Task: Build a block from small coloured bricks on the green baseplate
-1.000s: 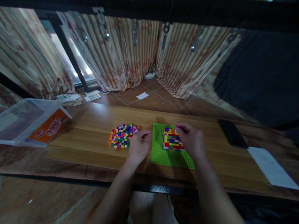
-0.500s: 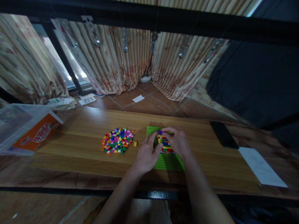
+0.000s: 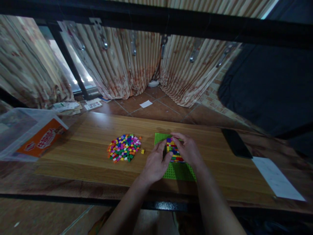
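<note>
A block of multicoloured toy bricks stands in stacked rows on a green studded baseplate. My left hand lies along the left side of the block, its fingers and thumb curled against it. At the far right corner, my right hand has its fingers closed on a small toy brick, of which only a pink-purple bit shows by the fingertips. Both hands hide parts of the block. Left of the baseplate, a loose yellow brick lies beside a pile of mixed small bricks.
The wooden board bears everything. At its left end stands a clear plastic box with an orange label. On the right lie a black phone and a white paper sheet. A dark bar with hooks spans the top, before curtains.
The whole view has shifted slightly, with things appearing a little further right. Both hands stay at the brick block; the right fingers have moved only a touch.
</note>
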`<state>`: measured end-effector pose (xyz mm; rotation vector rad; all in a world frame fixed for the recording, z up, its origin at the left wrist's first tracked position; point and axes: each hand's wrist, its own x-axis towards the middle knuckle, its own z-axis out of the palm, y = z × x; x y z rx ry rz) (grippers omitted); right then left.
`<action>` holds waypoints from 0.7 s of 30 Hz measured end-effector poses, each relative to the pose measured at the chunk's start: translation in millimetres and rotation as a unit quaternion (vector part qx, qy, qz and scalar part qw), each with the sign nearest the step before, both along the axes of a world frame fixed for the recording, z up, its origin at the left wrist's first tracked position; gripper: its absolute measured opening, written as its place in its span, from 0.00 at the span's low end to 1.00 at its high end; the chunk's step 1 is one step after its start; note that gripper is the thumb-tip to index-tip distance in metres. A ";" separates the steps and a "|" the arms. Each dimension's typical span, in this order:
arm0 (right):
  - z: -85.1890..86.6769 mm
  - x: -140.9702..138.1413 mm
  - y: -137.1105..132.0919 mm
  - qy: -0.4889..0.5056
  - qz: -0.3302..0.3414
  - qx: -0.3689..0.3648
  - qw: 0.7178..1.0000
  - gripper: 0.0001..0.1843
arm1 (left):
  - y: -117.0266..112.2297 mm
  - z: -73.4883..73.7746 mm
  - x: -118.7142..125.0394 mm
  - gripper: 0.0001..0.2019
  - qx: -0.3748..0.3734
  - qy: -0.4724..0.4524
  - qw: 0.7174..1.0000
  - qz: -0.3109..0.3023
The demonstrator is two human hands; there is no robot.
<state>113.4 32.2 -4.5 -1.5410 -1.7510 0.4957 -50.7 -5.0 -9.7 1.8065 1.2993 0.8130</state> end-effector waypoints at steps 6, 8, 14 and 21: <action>0.5 -2.2 1.2 -0.001 -0.020 -0.010 1.000 0.16 | 0.7 -0.6 0.7 0.28 0.000 0.005 1.000 0.000; 0.7 -2.8 1.4 -0.002 -0.019 -0.015 1.000 0.16 | 0.5 0.3 0.7 0.29 -0.001 0.008 1.000 0.000; -0.6 -1.2 3.0 0.018 -0.002 -0.041 0.999 0.16 | -1.2 2.4 0.9 0.29 -0.011 0.013 1.000 0.000; -0.5 -0.3 6.4 0.032 -0.003 -0.062 0.998 0.15 | -2.3 3.8 1.8 0.30 -0.015 0.015 1.000 0.003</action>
